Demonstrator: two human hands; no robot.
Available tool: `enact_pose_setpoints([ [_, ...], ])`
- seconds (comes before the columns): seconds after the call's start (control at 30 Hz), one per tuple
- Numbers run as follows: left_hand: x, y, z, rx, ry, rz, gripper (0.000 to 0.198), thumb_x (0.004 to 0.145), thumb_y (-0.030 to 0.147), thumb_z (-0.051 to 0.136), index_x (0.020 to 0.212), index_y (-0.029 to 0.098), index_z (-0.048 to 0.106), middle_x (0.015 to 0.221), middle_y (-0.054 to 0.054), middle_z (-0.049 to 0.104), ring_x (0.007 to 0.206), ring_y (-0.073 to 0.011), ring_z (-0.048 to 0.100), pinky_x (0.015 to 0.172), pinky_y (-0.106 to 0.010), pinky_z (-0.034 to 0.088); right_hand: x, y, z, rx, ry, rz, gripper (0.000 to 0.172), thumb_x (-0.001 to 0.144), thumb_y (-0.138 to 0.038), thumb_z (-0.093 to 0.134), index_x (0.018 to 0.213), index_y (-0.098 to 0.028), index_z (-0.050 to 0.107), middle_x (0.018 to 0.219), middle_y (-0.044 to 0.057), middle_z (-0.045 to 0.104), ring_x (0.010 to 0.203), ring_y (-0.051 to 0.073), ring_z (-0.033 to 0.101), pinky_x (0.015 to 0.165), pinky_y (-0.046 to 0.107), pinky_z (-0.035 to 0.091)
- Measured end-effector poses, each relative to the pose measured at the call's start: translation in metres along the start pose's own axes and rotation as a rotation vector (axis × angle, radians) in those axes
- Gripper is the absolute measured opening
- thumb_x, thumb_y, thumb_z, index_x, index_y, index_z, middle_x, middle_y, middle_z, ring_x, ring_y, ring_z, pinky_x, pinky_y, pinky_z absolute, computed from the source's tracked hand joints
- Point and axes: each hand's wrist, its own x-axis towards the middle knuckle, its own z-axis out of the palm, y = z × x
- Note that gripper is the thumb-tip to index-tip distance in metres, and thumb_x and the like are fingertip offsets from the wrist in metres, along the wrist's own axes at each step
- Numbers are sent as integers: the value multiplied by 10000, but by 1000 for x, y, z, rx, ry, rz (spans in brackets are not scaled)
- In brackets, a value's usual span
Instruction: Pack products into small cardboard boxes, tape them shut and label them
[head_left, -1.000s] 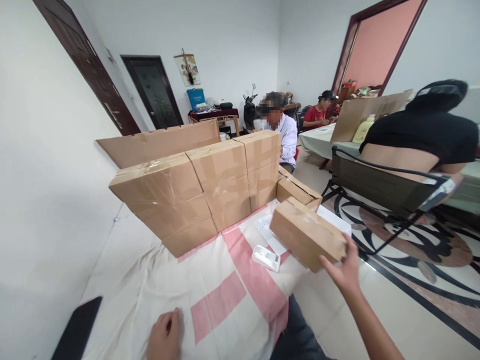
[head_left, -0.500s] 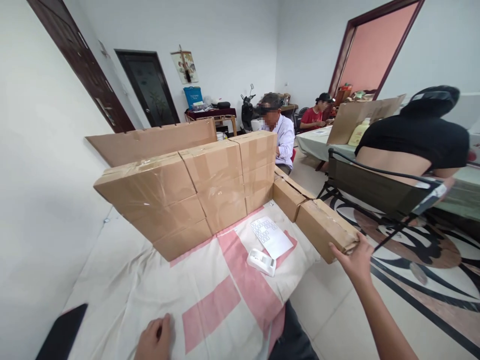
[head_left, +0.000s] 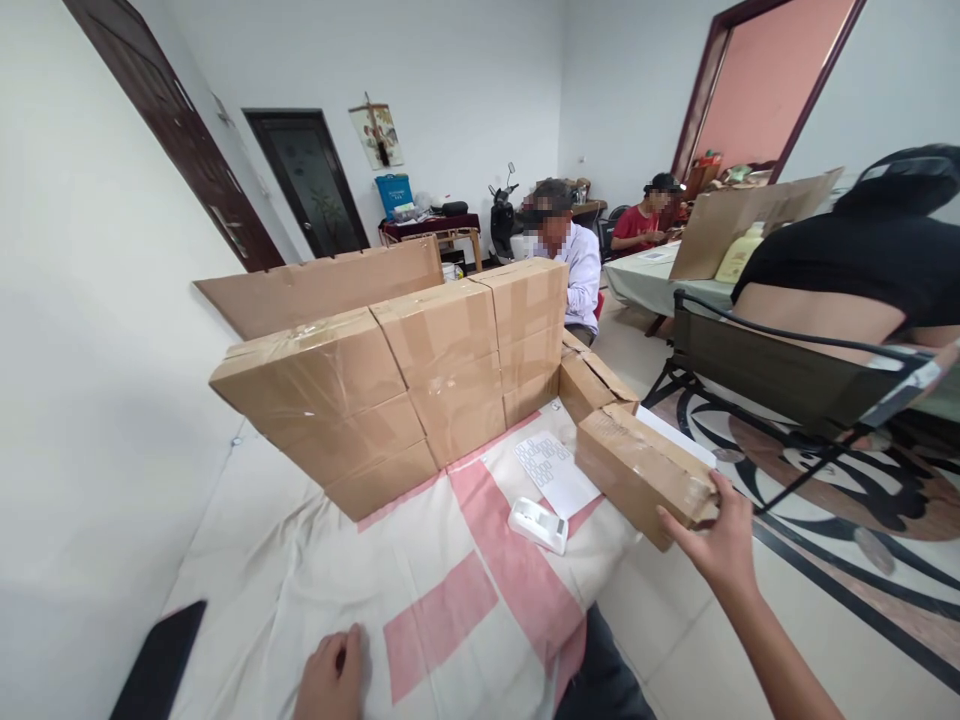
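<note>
My right hand (head_left: 716, 530) grips the near end of a long brown cardboard box (head_left: 649, 475), thumb on the near side and fingers over the far side. A flat white edge (head_left: 675, 435) shows behind this box; what it belongs to is mostly hidden. Another cardboard box (head_left: 592, 385) lies just beyond. To the left of the held box are a printed paper sheet (head_left: 566, 485) and a small white plastic device (head_left: 538, 525) on the cloth. My left hand (head_left: 330, 675) rests on the cloth, fingers loosely curled in, with nothing visible in it.
Taped cardboard boxes (head_left: 397, 385) form a wall across the table's far side, with an upright cardboard sheet (head_left: 330, 285) behind. A pink and white cloth (head_left: 442, 610) covers the table. A dark flat object (head_left: 161, 660) lies at left. Several people sit beyond; a folding chair (head_left: 780, 370) stands right.
My right hand has shifted the near box left over the table's edge, out of line with the box beyond. The white edge behind it has come into view. My left hand stays put.
</note>
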Motion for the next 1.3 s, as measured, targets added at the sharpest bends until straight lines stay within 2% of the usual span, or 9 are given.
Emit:
enact_pose_setpoints([
  [0.1, 0, 2, -1, -3, -5, -8, 438, 912, 584, 392, 717, 236, 571, 786, -43, 669, 844, -261, 619, 746, -329, 451, 5, 17, 7, -70, 81, 47, 1018, 675, -678, 745, 1490, -183, 390, 1308, 213, 454, 1264, 434, 442, 948, 569, 460],
  [0.23, 1, 6, -3, 28, -14, -48, 436, 914, 576, 397, 708, 238, 580, 793, -42, 681, 851, -263, 631, 737, -325, 448, 20, 29, 32, -75, 125, 88, 1083, 671, -740, 692, 1486, -108, 362, 1293, 230, 419, 1243, 437, 427, 1000, 596, 413],
  [0.67, 6, 2, 0, 42, 2, -17, 431, 896, 571, 396, 704, 245, 602, 812, -46, 691, 835, -265, 640, 710, -326, 449, 88, 30, 115, -112, -114, 218, 1131, 706, -756, 624, 1532, -113, 197, 1427, 275, 311, 1352, 447, 346, 1035, 547, 398],
  [0.93, 3, 5, 1, 56, 3, -9, 472, 917, 589, 343, 673, 244, 554, 800, -42, 662, 845, -258, 619, 709, -329, 423, 105, 12, 123, -175, -236, 307, 1208, 650, -767, 656, 1556, -169, 125, 1451, 282, 311, 1294, 477, 444, 1004, 578, 406],
  [1.0, 2, 6, 1, 37, 11, 5, 473, 914, 591, 342, 660, 244, 537, 785, -42, 650, 839, -256, 609, 711, -331, 419, 106, 3, 117, -234, -269, 346, 1228, 634, -771, 666, 1564, -174, 131, 1481, 302, 289, 1316, 514, 414, 1001, 613, 389],
  [1.07, 1, 6, 1, 3, 27, 21, 463, 906, 592, 348, 660, 245, 531, 783, -43, 646, 834, -256, 600, 722, -336, 422, 105, -11, 112, -294, -190, 313, 1149, 675, -760, 635, 1559, -179, 186, 1536, 309, 230, 1378, 541, 320, 1024, 656, 343],
  [1.13, 0, 6, 1, -44, 45, 48, 443, 899, 586, 353, 683, 247, 538, 802, -47, 654, 845, -259, 601, 750, -346, 431, 99, -32, 110, -308, -46, 191, 1005, 744, -707, 594, 1534, -177, 270, 1568, 287, 200, 1411, 532, 260, 1054, 674, 297],
  [1.2, 0, 4, 2, -86, 71, 52, 425, 901, 576, 341, 726, 248, 548, 818, -57, 664, 859, -268, 610, 765, -355, 440, 87, -62, 116, -261, 13, 28, 855, 800, -624, 573, 1492, -172, 354, 1548, 261, 260, 1398, 500, 288, 1074, 667, 278],
  [1.3, 1, -1, 6, -143, 102, 0, 415, 920, 561, 315, 826, 248, 570, 863, -68, 685, 873, -279, 633, 748, -362, 452, 54, -127, 143, -112, -154, -232, 622, 858, -478, 558, 1385, -155, 480, 1459, 232, 392, 1356, 431, 358, 1092, 627, 290],
])
